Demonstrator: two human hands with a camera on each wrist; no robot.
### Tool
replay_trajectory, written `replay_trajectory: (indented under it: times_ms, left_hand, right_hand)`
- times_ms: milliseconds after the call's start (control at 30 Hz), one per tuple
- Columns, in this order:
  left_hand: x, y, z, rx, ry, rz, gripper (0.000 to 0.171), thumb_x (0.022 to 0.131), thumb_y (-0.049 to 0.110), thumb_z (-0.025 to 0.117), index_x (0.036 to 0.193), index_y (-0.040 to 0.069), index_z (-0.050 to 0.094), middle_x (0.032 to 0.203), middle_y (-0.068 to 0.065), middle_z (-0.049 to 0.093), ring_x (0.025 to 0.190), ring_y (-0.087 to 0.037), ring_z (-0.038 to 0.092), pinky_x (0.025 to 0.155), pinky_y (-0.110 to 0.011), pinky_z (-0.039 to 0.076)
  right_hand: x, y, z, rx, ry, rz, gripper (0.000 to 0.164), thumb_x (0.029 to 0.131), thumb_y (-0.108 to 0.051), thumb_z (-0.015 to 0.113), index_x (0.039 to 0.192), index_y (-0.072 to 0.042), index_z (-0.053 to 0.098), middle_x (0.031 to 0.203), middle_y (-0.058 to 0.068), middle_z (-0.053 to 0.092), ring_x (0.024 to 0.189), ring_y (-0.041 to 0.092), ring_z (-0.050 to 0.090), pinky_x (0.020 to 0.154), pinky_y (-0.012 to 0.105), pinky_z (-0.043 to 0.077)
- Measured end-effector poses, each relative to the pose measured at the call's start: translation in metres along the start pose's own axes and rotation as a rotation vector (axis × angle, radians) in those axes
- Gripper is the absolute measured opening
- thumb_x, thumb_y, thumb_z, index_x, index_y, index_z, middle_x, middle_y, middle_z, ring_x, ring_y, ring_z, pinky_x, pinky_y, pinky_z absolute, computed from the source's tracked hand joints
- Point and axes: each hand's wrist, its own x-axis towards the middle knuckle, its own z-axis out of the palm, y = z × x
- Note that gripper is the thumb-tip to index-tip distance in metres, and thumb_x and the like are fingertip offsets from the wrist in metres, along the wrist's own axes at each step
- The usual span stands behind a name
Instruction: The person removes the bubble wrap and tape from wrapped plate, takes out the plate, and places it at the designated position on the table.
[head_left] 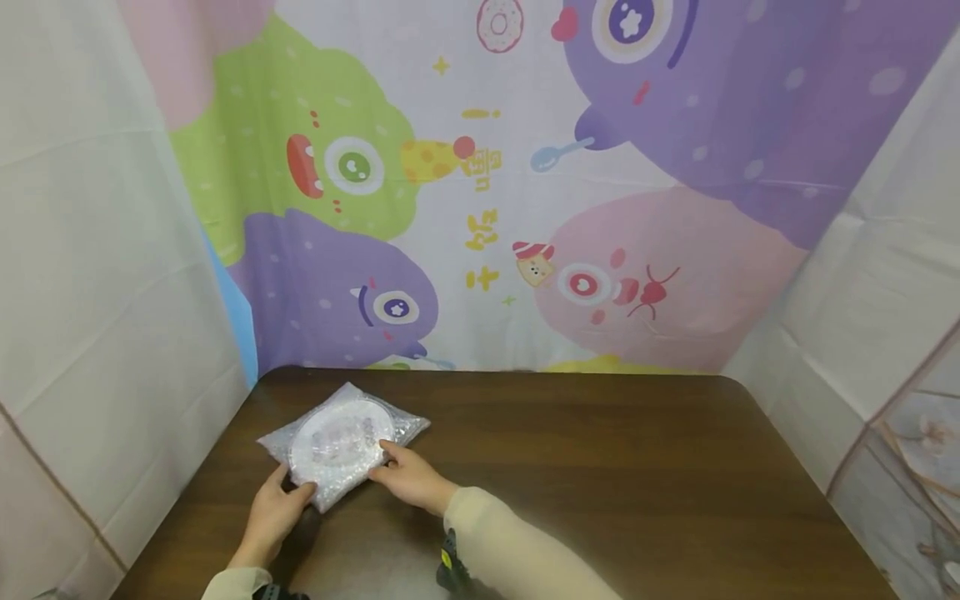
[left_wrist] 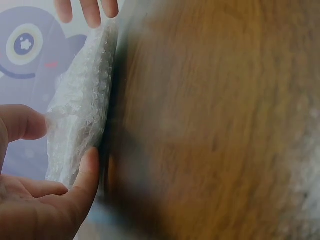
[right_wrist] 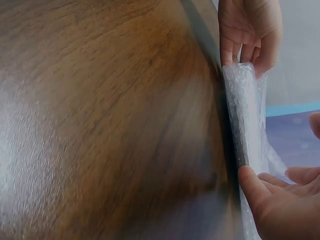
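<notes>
One table (head_left: 637, 483), one wrapped packet (head_left: 343, 446), two grips

Dark wood is spreading beneath both grips. Just beyond, the packet is lying with its long axis running from the left hand (head_left: 274, 510) away rightward. That hand is pinching its short near edge; the right hand (head_left: 415, 479) is pinching its long near edge, so neither is sitting nearer.

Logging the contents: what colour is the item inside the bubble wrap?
The wrapped item is white with a greyish middle, clearest in the head view.
</notes>
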Motion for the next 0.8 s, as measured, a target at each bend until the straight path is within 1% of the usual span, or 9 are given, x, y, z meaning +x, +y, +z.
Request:
replay_trajectory:
  times_ms: [133, 333, 433, 567, 800]
  left_hand:
    - [-0.002, 0.001, 0.001, 0.014, -0.011, -0.005, 0.077, 0.090, 0.012, 0.057, 0.149, -0.015, 0.015, 0.154, -0.037, 0.019, 0.145, -0.048, 0.015, 0.119, -0.059, 0.014]
    - [-0.004, 0.001, 0.003, 0.001, -0.020, 0.014, 0.076, 0.089, 0.010, 0.057, 0.149, -0.014, 0.018, 0.154, -0.036, 0.021, 0.145, -0.046, 0.018, 0.120, -0.057, 0.015]
    - [-0.005, 0.002, 0.005, 0.004, -0.028, 0.017, 0.075, 0.089, 0.009, 0.057, 0.149, -0.014, 0.018, 0.153, -0.036, 0.022, 0.144, -0.045, 0.019, 0.119, -0.057, 0.016]
    - [-0.005, 0.004, 0.007, 0.019, -0.039, 0.017, 0.076, 0.089, 0.011, 0.058, 0.149, -0.014, 0.018, 0.153, -0.037, 0.022, 0.144, -0.047, 0.019, 0.119, -0.058, 0.016]
    - [-0.005, 0.005, 0.011, 0.018, -0.057, 0.027, 0.076, 0.090, 0.011, 0.058, 0.150, -0.013, 0.019, 0.153, -0.037, 0.022, 0.144, -0.047, 0.018, 0.118, -0.059, 0.016]
  right_hand:
    - [-0.004, 0.003, -0.004, 0.021, -0.008, -0.002, 0.062, 0.091, -0.018, 0.060, 0.144, 0.006, 0.041, 0.140, 0.027, 0.052, 0.131, 0.043, 0.049, 0.111, 0.044, 0.041]
    - [-0.011, 0.007, -0.008, -0.008, -0.032, 0.010, 0.059, 0.093, -0.021, 0.060, 0.144, 0.003, 0.043, 0.144, 0.023, 0.050, 0.131, 0.041, 0.050, 0.110, 0.044, 0.043]
    - [-0.015, 0.008, -0.011, 0.021, -0.029, 0.017, 0.058, 0.093, -0.020, 0.060, 0.144, 0.003, 0.043, 0.142, 0.023, 0.052, 0.131, 0.041, 0.050, 0.109, 0.045, 0.043]
    - [-0.020, 0.009, -0.014, 0.066, -0.016, 0.010, 0.059, 0.091, -0.017, 0.061, 0.143, 0.004, 0.044, 0.138, 0.025, 0.055, 0.131, 0.041, 0.050, 0.109, 0.046, 0.042]
    - [-0.027, 0.010, -0.022, 0.073, -0.023, 0.017, 0.059, 0.091, -0.017, 0.061, 0.144, 0.003, 0.043, 0.140, 0.024, 0.054, 0.133, 0.039, 0.049, 0.110, 0.047, 0.041]
